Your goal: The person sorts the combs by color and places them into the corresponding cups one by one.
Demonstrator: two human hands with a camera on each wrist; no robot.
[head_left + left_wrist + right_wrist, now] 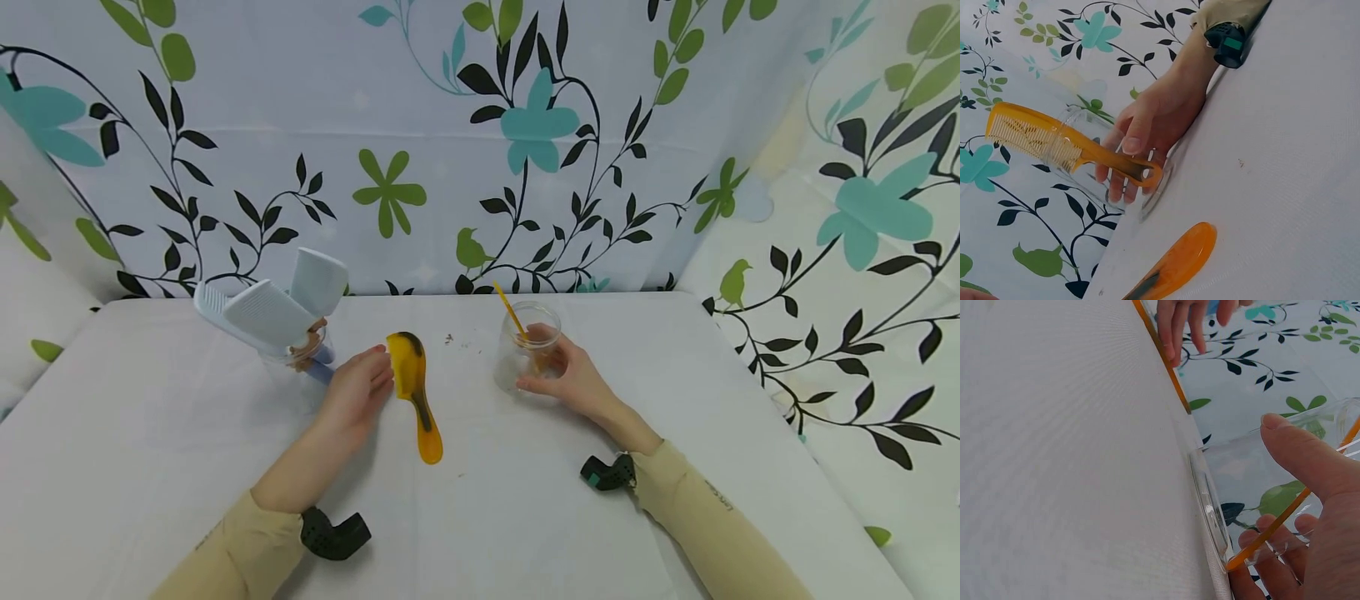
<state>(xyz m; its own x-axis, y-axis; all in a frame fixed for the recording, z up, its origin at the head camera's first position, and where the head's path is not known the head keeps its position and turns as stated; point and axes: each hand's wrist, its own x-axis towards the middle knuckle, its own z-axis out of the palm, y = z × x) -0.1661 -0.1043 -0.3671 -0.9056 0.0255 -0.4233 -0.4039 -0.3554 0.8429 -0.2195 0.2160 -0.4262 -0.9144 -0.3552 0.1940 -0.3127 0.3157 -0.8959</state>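
Note:
An orange handled brush (415, 390) with a dark streak lies flat on the white table (150, 433). My left hand (365, 385) rests beside its head with straight fingers, the tips touching its edge. My right hand (561, 373) grips a clear plastic cup (525, 348) that stands on the table with an orange comb (511, 312) leaning in it. In the left wrist view the right hand (1147, 128) wraps the cup (1094, 156), the comb (1041, 140) pokes out, and the brush handle (1180, 261) lies below. The right wrist view shows my thumb (1300, 453) on the cup (1241, 481).
A second clear cup (296, 354) at the left holds pale blue and white combs (266, 312). A floral curtain (480, 142) closes off the back and sides of the table. A few dark crumbs (450, 339) lie behind the brush.

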